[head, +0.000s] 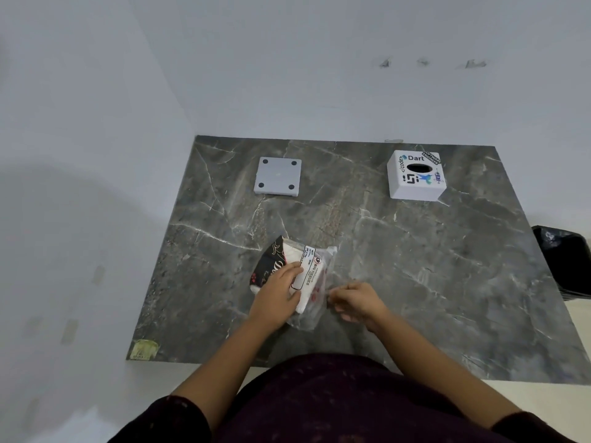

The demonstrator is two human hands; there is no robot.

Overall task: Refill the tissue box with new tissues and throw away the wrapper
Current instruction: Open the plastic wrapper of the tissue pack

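While I watched the head feed, the dark marble table (415, 266) filled most of the view, w/ a plain white wall behind it. At 3 o'clock, off the table edge, a black bin (566, 263) was cut by the frame, so I couldn't see its opening properly. At 1 o'clock sat the white tissue box cover (415, 177), hole facing up, stickers on top; at 11 o'clock lay its base plate (279, 176), four dark pads up, well apart from the cover. So the box looked already taken apart, approx. one step done.

Near 6 o'clock, the tissue pack (300, 276) lay on the table, still in its wrapper. The left hand (278, 294) pressed flat on the pack, fingers spread over the label, not curled round it. The right hand (359, 302) was pinched together on the clear wrapper edge (326, 292), just beside the pack.

My read: opening the wrapper was the step in hand. Left to do: pull tissues out, load them, refit base and cover, bin the wrapper.

Hard to make out: whether the plastic was torn yet, small label text, inside of the cover.
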